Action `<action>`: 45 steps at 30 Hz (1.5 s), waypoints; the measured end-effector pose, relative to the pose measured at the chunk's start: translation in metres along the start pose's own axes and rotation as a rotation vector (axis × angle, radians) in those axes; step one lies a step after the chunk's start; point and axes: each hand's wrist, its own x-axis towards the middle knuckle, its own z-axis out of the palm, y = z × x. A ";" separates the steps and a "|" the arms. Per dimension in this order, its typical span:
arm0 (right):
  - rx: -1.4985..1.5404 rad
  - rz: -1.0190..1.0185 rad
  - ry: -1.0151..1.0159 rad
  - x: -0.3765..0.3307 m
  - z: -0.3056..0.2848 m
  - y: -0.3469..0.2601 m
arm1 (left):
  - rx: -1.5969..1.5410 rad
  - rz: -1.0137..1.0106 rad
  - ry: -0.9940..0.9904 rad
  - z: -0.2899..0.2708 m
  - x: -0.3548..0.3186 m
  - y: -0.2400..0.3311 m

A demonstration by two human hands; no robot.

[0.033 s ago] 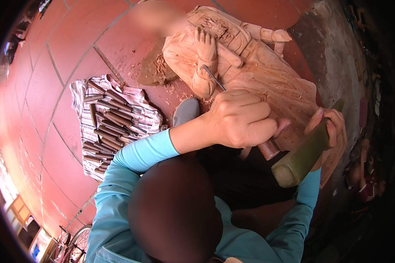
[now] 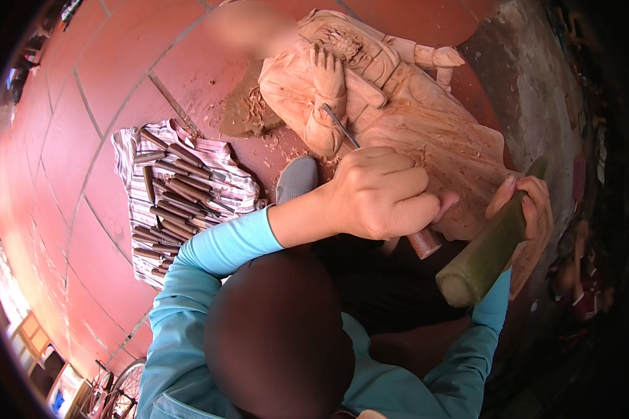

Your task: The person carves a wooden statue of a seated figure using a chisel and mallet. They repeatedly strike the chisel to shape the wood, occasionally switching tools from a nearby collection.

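Two tools holds at this moment, one in each hand. With the left hand (image 2: 383, 192), clenched into a firm fist, grips a chisel (image 2: 424, 244) by its round wooden handle, leaving the end of it visible below the fist, and points the thin metal blade up and leftward, to the sleeve of a carved wooden statue (image 2: 416, 126). Cannot tell contact or gap between blade tip and wood. With the right hand (image 2: 533, 199), fingers wrapped around, grasps a thick green mallet (image 2: 486, 253), slanting down toward the left, with the blunt lower end near the chisel handle but apart from it. Wears teal sleeves (image 2: 234, 241) on both arms. Has the statue just beyond the hands, stretched over the red tiled floor (image 2: 63, 181) from the upper middle to the right side, with robe folds, a raised carved hand and curled shavings on the surface. At the left, shows many carving tools (image 2: 187, 188) with brown handles, laid side by side on a striped cloth (image 2: 124, 150). Shows also a grey shoe (image 2: 297, 178) just beside the left forearm and a bicycle wheel (image 2: 128, 391) at the lower left edge.
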 end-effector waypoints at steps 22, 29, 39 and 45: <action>0.096 0.117 0.016 0.002 -0.007 -0.031 | -0.112 0.075 0.073 0.004 -0.003 -0.008; 0.071 0.036 -0.007 0.000 -0.007 -0.013 | -0.106 0.084 0.066 0.007 -0.004 -0.011; -0.028 0.182 -0.027 -0.003 0.003 -0.015 | -0.009 -0.042 0.077 0.011 0.012 -0.010; 0.129 0.156 0.042 -0.013 0.001 -0.013 | 0.060 0.015 -0.004 0.012 0.003 0.010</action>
